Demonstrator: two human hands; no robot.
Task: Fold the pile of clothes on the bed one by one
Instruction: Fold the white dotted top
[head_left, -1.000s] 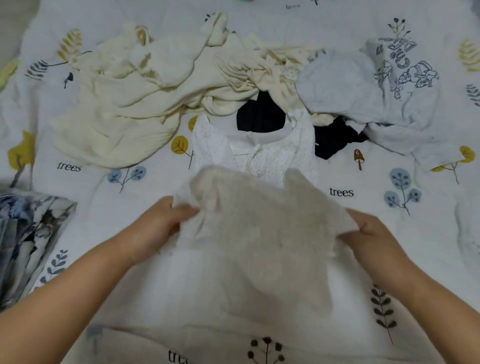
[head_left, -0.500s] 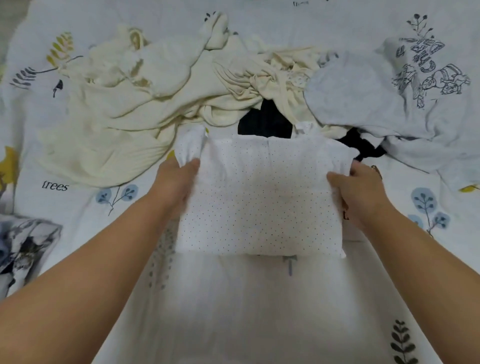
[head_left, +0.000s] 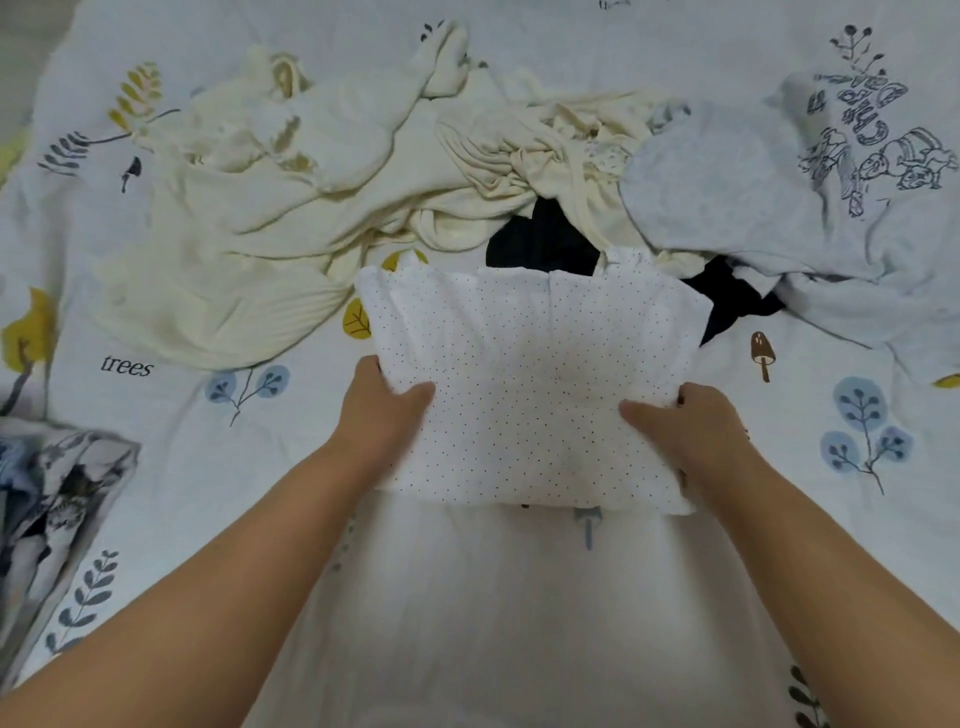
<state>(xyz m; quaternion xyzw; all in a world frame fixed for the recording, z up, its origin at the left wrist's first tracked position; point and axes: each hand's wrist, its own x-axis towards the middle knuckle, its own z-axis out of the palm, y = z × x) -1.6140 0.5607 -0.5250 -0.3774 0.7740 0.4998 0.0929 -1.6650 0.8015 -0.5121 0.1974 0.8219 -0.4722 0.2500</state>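
Gripping the white dotted folded garment (head_left: 524, 384) at both side edges, your left hand (head_left: 382, 410) and right hand (head_left: 691, 431) each pinch its fabric, thumbs on top; that is the grip on both sides. It lies on the white printed bed sheet (head_left: 519, 623), straight ahead of you, its far edge touching the pile: a cream ribbed knit garment (head_left: 234, 249), a black garment (head_left: 545, 244) and a pale grey top with a line drawing (head_left: 753, 192). You can read "trees" (head_left: 127, 366) on the sheet to your left; the lettering on the grey top is illegible
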